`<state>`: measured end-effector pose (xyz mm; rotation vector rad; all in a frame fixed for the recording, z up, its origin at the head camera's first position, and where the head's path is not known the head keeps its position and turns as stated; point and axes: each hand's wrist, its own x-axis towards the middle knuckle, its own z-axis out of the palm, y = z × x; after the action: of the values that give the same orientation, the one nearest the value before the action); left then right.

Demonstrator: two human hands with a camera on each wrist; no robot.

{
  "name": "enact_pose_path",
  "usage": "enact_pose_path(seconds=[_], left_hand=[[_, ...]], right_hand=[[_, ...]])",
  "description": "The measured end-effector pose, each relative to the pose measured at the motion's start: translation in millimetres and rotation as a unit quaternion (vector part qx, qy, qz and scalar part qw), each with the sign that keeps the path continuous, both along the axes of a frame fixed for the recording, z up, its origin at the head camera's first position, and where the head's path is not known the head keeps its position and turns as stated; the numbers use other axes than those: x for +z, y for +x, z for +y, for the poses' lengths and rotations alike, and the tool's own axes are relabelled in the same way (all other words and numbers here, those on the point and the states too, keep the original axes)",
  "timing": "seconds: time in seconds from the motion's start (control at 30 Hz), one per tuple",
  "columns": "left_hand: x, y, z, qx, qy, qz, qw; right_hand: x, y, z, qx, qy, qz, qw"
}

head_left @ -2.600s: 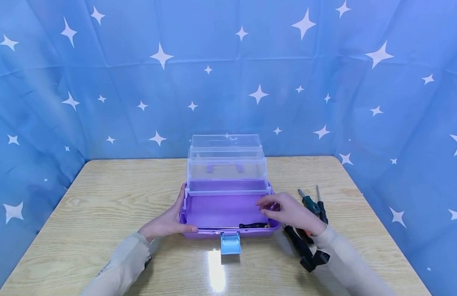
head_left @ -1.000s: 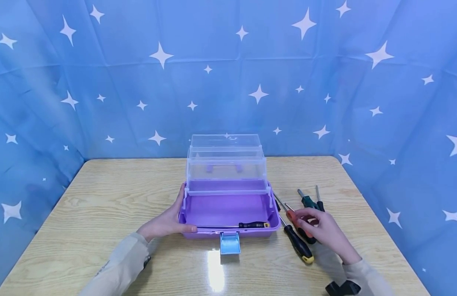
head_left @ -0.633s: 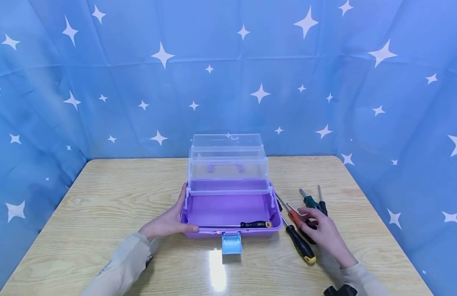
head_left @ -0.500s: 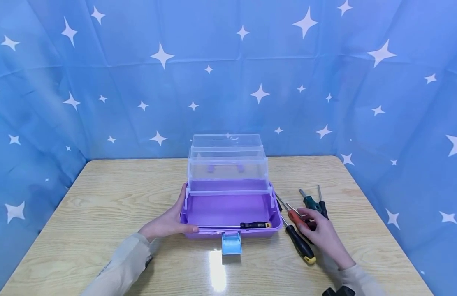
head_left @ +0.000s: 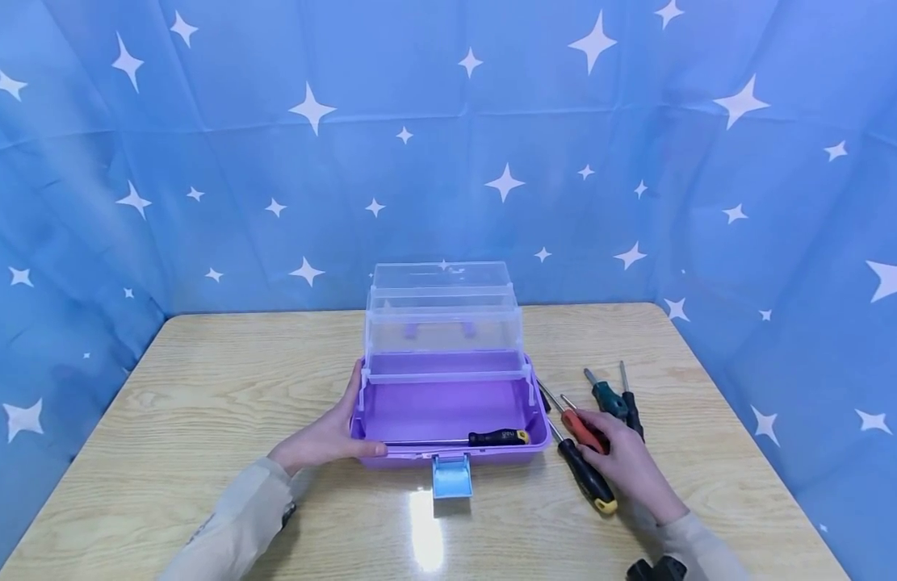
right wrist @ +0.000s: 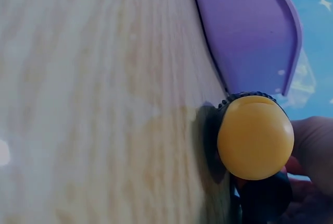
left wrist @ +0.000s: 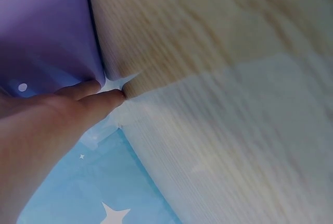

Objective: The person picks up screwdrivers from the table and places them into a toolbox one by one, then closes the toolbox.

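Note:
A purple toolbox [head_left: 441, 407] stands mid-table with its clear trays raised. My left hand [head_left: 323, 440] grips its left front corner, thumb over the front rim, fingers along the side wall. A black screwdriver with a yellow end [head_left: 499, 437] lies inside along the front wall. Right of the box, my right hand [head_left: 630, 464] holds a red-and-black screwdriver [head_left: 580, 429] by its handle, partly hidden by the fingers. Close beside lies a thick black screwdriver [head_left: 589, 476], whose yellow butt [right wrist: 255, 138] fills the middle of the right wrist view.
Behind the right hand lie a green-handled screwdriver [head_left: 608, 399] and a slim black screwdriver [head_left: 633, 411]. A blue latch [head_left: 451, 478] hangs open at the box front. A blue star-patterned curtain [head_left: 448, 161] surrounds the wooden table [head_left: 223, 387].
My right hand has moved from over the box to the tools on the right, and its fingers have closed around the red-and-black screwdriver. The left hand has stayed on the box.

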<state>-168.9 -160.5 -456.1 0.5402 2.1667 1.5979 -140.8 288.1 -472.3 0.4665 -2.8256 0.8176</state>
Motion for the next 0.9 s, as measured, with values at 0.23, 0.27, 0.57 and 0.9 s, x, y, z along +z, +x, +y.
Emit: enact_pose_path(seconds=[0.23, 0.27, 0.57, 0.9], left_hand=[[1.9, 0.7, 0.0, 0.003, -0.011, 0.001, 0.9999], [1.9, 0.7, 0.0, 0.004, -0.011, 0.001, 0.9999], [-0.5, -0.2, -1.0, -0.005, 0.002, 0.004, 1.0], [-0.9, -0.4, -0.8, -0.002, -0.005, 0.002, 1.0]], right_hand=[[2.5, -3.2, 0, -0.005, -0.004, -0.021, 0.9998], [2.9, -3.4, 0, -0.009, -0.007, -0.026, 0.9996], [5.9, 0.0, 1, -0.05, -0.052, -0.039, 0.9966], [11.5, 2.7, 5, -0.055, -0.079, -0.042, 0.9945]])
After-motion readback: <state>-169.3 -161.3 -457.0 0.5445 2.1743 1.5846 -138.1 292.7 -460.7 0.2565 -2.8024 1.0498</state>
